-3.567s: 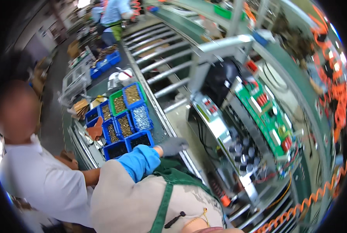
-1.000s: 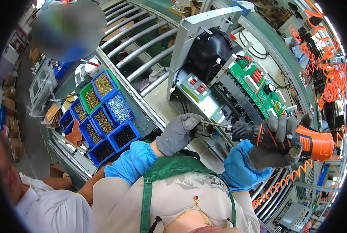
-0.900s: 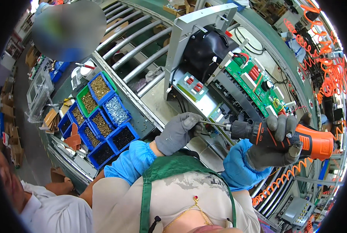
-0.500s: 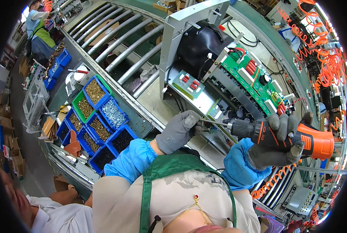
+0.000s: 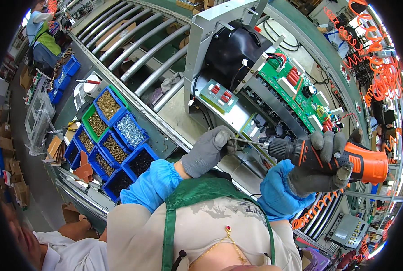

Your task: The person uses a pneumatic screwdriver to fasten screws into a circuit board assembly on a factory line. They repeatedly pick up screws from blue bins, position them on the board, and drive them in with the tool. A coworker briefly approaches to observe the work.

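My right hand [image 5: 321, 174], in a grey glove with a blue sleeve, grips an orange and black power screwdriver [image 5: 341, 156] held level and pointing left. My left hand [image 5: 208, 149], also grey-gloved, pinches the tip of the screwdriver's long thin bit [image 5: 246, 142]. Both hands hover over the near edge of an open metal chassis [image 5: 219, 113] holding a black box [image 5: 237, 47], a green circuit board [image 5: 298, 92] and a small board with red parts [image 5: 218, 95].
Blue and green bins of screws [image 5: 115, 135] sit to my left beside a roller conveyor [image 5: 133, 45]. A person in white [image 5: 61, 250] is at lower left, another person [image 5: 41, 38] far up left. Orange coiled hoses [image 5: 377, 58] hang at right.
My left hand left the screw bins and came to the bit's tip. My right hand brought the screwdriver in. Over the last second both hands stayed together, shifting only slightly.
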Motion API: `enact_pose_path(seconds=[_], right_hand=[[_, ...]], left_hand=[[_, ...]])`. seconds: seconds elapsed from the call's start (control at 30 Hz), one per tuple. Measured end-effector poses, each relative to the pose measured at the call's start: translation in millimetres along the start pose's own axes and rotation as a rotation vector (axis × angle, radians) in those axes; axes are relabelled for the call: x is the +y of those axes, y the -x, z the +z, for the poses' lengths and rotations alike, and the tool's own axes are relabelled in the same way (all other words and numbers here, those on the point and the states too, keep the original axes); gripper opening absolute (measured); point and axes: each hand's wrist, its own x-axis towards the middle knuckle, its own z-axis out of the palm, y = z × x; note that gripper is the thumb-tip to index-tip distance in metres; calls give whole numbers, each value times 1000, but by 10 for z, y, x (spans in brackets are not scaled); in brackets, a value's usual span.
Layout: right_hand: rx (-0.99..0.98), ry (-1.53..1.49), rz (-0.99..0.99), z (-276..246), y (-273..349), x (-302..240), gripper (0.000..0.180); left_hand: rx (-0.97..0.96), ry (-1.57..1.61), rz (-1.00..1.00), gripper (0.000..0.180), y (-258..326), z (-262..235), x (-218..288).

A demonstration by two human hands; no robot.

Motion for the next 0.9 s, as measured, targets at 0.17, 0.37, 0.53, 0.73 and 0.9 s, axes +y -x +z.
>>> enact_pose_path(seconds=[0.17, 0.37, 0.53, 0.73, 0.9], right_hand=[[-61, 15, 13, -73, -51, -12, 67], [-56, 59, 19, -55, -69, 12, 62], [-10, 142, 42, -137, -108, 18, 64], [-13, 324, 128, -223, -170, 102, 41], [6, 396, 97, -312, -150, 293, 49]], left_hand=[[-42, -528, 197, 31, -52, -35, 114], [-117, -596, 160, 30, -112, -86, 101], [-24, -493, 56, 35, -156, -27, 137], [42, -896, 61, 58, -286, -119, -89], [24, -1068, 85, 65, -397, -118, -203]])
